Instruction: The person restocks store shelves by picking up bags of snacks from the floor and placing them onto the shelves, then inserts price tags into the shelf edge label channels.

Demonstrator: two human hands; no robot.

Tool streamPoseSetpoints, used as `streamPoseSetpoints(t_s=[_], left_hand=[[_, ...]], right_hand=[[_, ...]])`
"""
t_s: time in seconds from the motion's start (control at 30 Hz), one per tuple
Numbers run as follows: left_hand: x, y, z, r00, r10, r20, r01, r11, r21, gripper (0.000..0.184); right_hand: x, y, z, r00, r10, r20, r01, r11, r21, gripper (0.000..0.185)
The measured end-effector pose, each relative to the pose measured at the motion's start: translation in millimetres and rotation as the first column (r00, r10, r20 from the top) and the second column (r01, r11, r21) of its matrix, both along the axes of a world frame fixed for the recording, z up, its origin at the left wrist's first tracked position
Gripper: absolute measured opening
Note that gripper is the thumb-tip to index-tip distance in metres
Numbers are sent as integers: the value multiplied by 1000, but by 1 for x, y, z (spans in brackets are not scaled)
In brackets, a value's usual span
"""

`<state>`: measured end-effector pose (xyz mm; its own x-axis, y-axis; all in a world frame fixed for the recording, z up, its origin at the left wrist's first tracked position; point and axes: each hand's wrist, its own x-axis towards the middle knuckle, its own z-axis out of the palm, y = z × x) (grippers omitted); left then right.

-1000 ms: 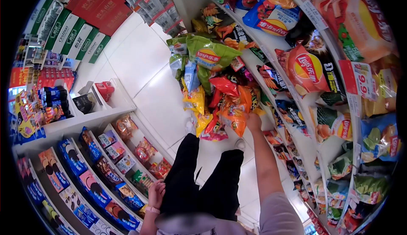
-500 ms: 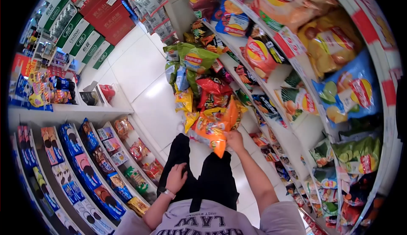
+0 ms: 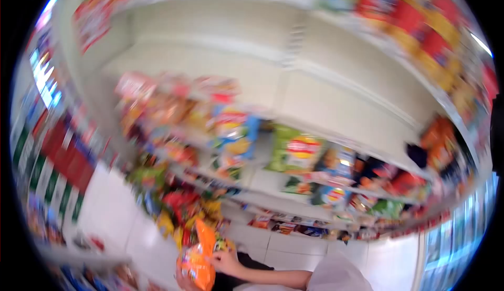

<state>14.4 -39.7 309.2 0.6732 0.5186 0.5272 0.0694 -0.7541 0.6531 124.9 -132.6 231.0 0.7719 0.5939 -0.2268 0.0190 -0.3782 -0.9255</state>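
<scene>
An orange snack bag [image 3: 197,264] is held low in front of me, at the bottom of the view. My right hand [image 3: 227,264] pinches its right side, fingers closed on the plastic. Against the bag's lower left side is my left hand [image 3: 185,281], partly cut off by the frame edge and blurred; it appears to grip the bag too. Just beyond lies a heap of snack bags on the floor, among them a red bag [image 3: 181,204], a green bag [image 3: 148,176] and a yellow bag [image 3: 166,225].
A shelf unit [image 3: 283,91] fills the view ahead, with bare upper boards. Lower down stand a green chip bag [image 3: 296,149] and a blue chip bag [image 3: 233,133]. Red cartons [image 3: 68,157] are stacked at the left, beside white floor tiles [image 3: 113,215]. Glass-fronted coolers [image 3: 462,238] stand at the right.
My view has swung right and up towards the shelves, blurring the picture. My left hand has left my thigh and come to the orange snack bag, which my right hand still holds.
</scene>
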Motion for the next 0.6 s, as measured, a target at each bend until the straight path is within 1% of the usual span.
streamPoseSetpoints(t_s=[0.03, 0.07, 0.1, 0.13, 0.17, 0.23, 0.27, 0.3, 0.33, 0.37, 0.4, 0.43, 0.47, 0.5, 0.53, 0.57, 0.6], left_hand=[[-9, -2, 3, 996, -8, -87, 11, 999, 30, 64], [-13, -3, -1, 997, -45, -56, 49, 997, 61, 63], [-13, -2, 10, 991, -133, -14, 134, 989, 59, 64], [-12, 1, 10, 980, -191, 61, 190, 982, 23, 61], [-11, 4, 9, 959, -247, 136, 250, 968, -8, 57], [-3, 3, 3, 932, -310, 188, 326, 943, -61, 58], [5, 2, 0, 926, -331, 185, 352, 931, -100, 59], [13, -6, -2, 920, -350, 175, 375, 917, -136, 59], [16, -10, -6, 916, -371, 153, 396, 899, -187, 60], [21, -17, -12, 911, -391, 134, 412, 879, -241, 61], [25, -26, -17, 901, -417, 118, 432, 851, -297, 61], [28, -36, -21, 890, -443, 105, 451, 821, -350, 62], [31, -44, -26, 878, -468, 98, 464, 785, -409, 63], [32, -56, -31, 866, -491, 92, 474, 750, -461, 63], [33, -69, -35, 853, -515, 87, 483, 714, -507, 64], [32, -80, -40, 841, -534, 88, 490, 681, -545, 65], [31, -93, -43, 829, -552, 87, 493, 648, -581, 65]], right_hand=[[-3, -6, 18, 1000, -16, -15, 17, 1000, 22, 36], [-8, -14, 35, 996, -77, 41, 76, 997, 19, 37], [-13, -19, 55, 987, -132, 93, 131, 991, 20, 38], [-17, -24, 71, 974, -173, 149, 173, 985, 17, 39], [-22, -30, 82, 942, -292, 167, 276, 954, 115, 39], [-37, -48, 92, 869, -467, 161, 413, 865, 284, 40], [-39, -65, 90, 891, -443, 93, 422, 888, 184, 39], [-41, -81, 98, 884, -456, -105, 467, 874, 133, 36], [-48, -96, 95, 853, -495, -167, 520, 830, 201, 34], [-55, -114, 88, 818, -527, -231, 574, 774, 265, 32], [-62, -129, 83, 719, -695, 23, 667, 699, 256, 39], [-73, -153, 125, 673, -734, -90, 732, 646, 216, 36], [-79, -171, 125, 559, -827, -65, 793, 510, 334, 34], [-86, -204, 150, 538, -835, -110, 836, 513, 195, 32], [-93, -233, 158, 478, -874, -86, 843, 429, 324, 28], [-96, -257, 171, 346, -931, -115, 861, 267, 432, 25], [-97, -288, 184, 299, -934, -195, 843, 162, 514, 20]])
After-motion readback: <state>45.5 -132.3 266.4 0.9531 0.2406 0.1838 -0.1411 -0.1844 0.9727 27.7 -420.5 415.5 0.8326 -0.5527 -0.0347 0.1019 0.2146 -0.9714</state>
